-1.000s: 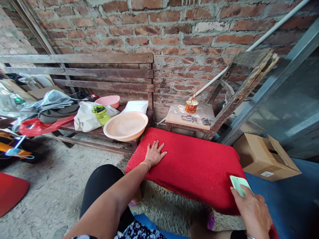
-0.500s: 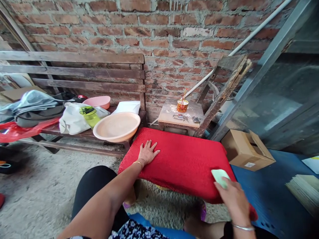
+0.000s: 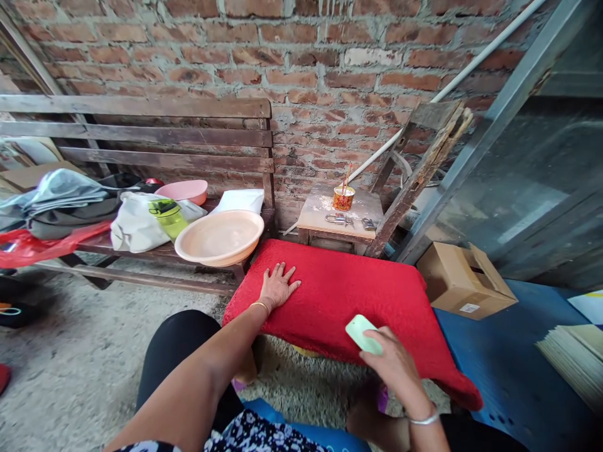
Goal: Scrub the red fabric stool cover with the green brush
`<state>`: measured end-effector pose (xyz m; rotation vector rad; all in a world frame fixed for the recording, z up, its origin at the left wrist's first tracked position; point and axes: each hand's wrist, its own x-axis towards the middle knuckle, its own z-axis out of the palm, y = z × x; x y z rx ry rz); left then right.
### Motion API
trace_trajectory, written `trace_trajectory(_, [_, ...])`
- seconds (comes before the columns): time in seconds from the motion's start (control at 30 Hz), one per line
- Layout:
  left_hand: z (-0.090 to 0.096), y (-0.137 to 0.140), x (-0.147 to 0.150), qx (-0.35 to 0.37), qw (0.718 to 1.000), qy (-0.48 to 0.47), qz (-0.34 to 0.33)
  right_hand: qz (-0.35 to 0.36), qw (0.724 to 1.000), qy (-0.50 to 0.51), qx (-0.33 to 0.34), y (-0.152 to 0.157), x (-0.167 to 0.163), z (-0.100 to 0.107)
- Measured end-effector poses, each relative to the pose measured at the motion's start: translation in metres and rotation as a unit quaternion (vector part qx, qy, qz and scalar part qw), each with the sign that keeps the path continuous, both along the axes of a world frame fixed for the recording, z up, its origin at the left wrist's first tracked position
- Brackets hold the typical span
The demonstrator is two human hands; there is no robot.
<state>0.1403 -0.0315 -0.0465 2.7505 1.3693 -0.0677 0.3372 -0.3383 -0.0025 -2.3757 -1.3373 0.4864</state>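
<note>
A red fleecy cloth (image 3: 325, 289) covers a low bench-like surface in front of my knees. On its left part my left hand (image 3: 277, 285) lies flat, fingers spread, holding nothing. My right hand (image 3: 391, 358) is closed round a pale green scrubbing brush (image 3: 362, 333) with a small hole at its front end. The brush is over the near right part of the cloth; its bristle side faces down and is hidden, so I cannot tell how firmly it touches.
Left, a wooden bench (image 3: 188, 135) holds a peach basin (image 3: 221, 235), a green bottle (image 3: 170, 218) and bags. Behind the cloth stands a small stool (image 3: 313, 221) with a cup of incense sticks (image 3: 343, 198) and padlocks (image 3: 339, 219). A cardboard box (image 3: 459, 279) sits on the right.
My right hand has moved left across the cloth with the brush, from the right end towards the middle. My left hand stays pressed on the same spot.
</note>
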Motion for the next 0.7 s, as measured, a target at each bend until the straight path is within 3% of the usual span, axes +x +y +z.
trace_trajectory(0.2, [-0.004, 0.002, 0.000, 0.001, 1.000, -0.015, -0.002, -0.191, 0.975, -0.086, -0.073, -0.101, 0.096, 0.011])
trace_trajectory(0.3, [-0.006, 0.003, 0.000, -0.002, 1.000, -0.022, 0.000, -0.188, 0.974, -0.113, -0.060, -0.092, 0.086, 0.018])
trace_trajectory(0.4, [-0.006, 0.003, -0.001, 0.001, 1.000, -0.020, 0.000, -0.099, 0.995, -0.030, 0.003, -0.047, 0.045, 0.018])
trace_trajectory(0.5, [-0.005, 0.002, -0.001, 0.006, 1.000, -0.016, -0.002, -0.022, 0.998, 0.051, 0.004, -0.016, 0.018, 0.014])
trace_trajectory(0.6, [-0.005, 0.002, 0.000, 0.007, 1.000, -0.017, -0.002, -0.033, 0.998, 0.059, -0.018, -0.035, 0.035, 0.009])
trace_trajectory(0.7, [-0.007, 0.003, 0.000, 0.006, 1.000, -0.023, -0.003, -0.139, 0.990, 0.010, -0.018, -0.085, 0.081, 0.005])
